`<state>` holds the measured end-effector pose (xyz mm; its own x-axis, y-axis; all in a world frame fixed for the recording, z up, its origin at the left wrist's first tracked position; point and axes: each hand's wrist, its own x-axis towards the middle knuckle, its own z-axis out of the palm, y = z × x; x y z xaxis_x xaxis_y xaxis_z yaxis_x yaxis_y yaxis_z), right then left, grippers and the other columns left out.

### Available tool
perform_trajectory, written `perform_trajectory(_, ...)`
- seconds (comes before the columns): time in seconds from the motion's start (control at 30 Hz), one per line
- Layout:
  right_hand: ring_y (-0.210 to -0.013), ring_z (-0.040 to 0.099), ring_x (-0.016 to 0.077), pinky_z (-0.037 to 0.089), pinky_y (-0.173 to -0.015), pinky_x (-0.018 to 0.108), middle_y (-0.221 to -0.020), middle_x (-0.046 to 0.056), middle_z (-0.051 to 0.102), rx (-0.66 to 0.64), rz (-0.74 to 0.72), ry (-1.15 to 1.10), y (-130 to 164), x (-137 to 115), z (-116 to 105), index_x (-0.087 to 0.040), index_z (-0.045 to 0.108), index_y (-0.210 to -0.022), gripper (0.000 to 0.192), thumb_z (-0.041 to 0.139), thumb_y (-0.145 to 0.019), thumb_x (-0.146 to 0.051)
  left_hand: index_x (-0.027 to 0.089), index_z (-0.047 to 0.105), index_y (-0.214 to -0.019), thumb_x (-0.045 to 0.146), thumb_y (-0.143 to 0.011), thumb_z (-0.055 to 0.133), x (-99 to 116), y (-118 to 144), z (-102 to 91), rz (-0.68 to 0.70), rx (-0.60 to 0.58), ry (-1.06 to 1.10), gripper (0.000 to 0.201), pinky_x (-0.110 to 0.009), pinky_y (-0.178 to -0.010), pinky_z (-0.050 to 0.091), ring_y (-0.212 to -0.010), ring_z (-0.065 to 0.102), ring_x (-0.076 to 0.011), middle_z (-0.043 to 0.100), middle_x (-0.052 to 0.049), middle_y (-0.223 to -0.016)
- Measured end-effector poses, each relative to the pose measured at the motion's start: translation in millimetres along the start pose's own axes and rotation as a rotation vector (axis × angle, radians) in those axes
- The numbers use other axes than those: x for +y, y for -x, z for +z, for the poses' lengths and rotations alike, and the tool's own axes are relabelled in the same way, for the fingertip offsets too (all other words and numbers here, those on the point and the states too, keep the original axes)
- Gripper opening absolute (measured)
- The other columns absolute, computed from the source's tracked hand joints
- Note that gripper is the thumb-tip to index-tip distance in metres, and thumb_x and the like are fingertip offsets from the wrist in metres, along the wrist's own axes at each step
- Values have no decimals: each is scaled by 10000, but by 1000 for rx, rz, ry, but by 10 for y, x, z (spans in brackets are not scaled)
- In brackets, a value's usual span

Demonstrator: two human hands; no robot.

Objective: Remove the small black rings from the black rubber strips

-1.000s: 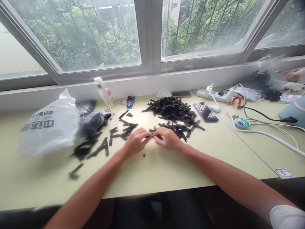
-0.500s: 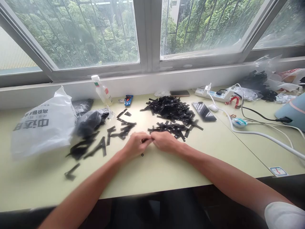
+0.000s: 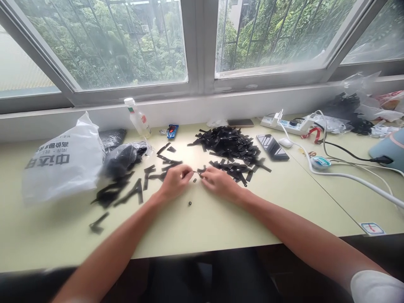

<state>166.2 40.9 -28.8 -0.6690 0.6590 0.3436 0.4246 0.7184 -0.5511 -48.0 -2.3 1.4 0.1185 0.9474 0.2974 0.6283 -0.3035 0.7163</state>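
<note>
My left hand (image 3: 175, 180) and my right hand (image 3: 219, 182) are a short gap apart over the table, fingers of both pinched. Between the fingertips stretches a thin dark strip (image 3: 197, 172), gripped at both ends. Just below it shows a small dark round piece (image 3: 195, 180); whether it touches the table I cannot tell. A similar small black ring-like piece (image 3: 190, 203) lies on the table nearer to me. Beyond my right hand is a small group of black strips with round eyelets (image 3: 235, 171). Loose black strips (image 3: 147, 176) lie left of my left hand.
A large heap of black strips (image 3: 227, 141) sits behind the hands. Plastic bags (image 3: 67, 162), a bottle (image 3: 139, 120) and a blue wrapper (image 3: 172, 131) stand at left. At right are a phone (image 3: 272, 147), a power strip (image 3: 285, 124) and a white cable (image 3: 347, 179).
My hands have drawn slightly apart, and the dark strip between them now shows. A second small round piece has come into sight below the fingers. The whole view has shifted a little.
</note>
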Motion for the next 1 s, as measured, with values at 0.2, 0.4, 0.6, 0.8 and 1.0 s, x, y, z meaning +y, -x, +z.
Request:
perform_trajectory(0.2, -721, 578, 159, 476, -671, 297, -881, 45, 661, 201, 158, -279, -28, -117, -92, -204, 706, -1126, 274, 606, -943, -382, 177, 714, -856, 436, -869, 674, 145, 30, 72, -154, 109, 380, 263, -285, -690, 483, -738, 614, -159, 703, -41, -817)
perform_trajectory(0.4, -827, 628, 184, 488, -665, 290, -1009, 69, 705, 165, 293, -731, -30, -257, -156, -211, 717, -1134, 390, 643, -886, -503, 161, 738, -892, 437, -822, 741, 191, 73, 174, -202, 106, 568, 285, -291, -675, 498, -733, 620, -159, 713, -62, -820)
perform_trajectory(0.6, -606, 483, 105, 395, -549, 254, -750, 11, 638, 185, 353, -958, -57, -235, -160, -189, 750, -961, 319, 711, -829, -476, 167, 726, -1019, 419, -898, 659, 214, 97, 234, -110, 12, 466, 287, -297, -689, 514, -813, 642, -184, 716, -80, -914)
perform_trajectory(0.8, -558, 461, 93, 412, -563, 258, -632, -26, 575, 325, 399, -1035, -73, -137, -206, -177, 691, -886, 305, 770, -793, -457, 255, 613, -1320, 237, -961, 522, 178, 141, 294, 304, -205, -95, 371, -402, -900, 501, -1065, 546, -256, 629, -107, -1122)
perform_trajectory(1.0, -536, 463, 105, 357, -504, 259, -608, -13, 574, 280, 415, -972, -76, -148, -232, -165, 679, -865, 376, 753, -782, -524, 259, 699, -1178, 239, -977, 504, 135, 153, 297, 428, -241, -328, 281, -360, -803, 486, -938, 522, -234, 592, -102, -984)
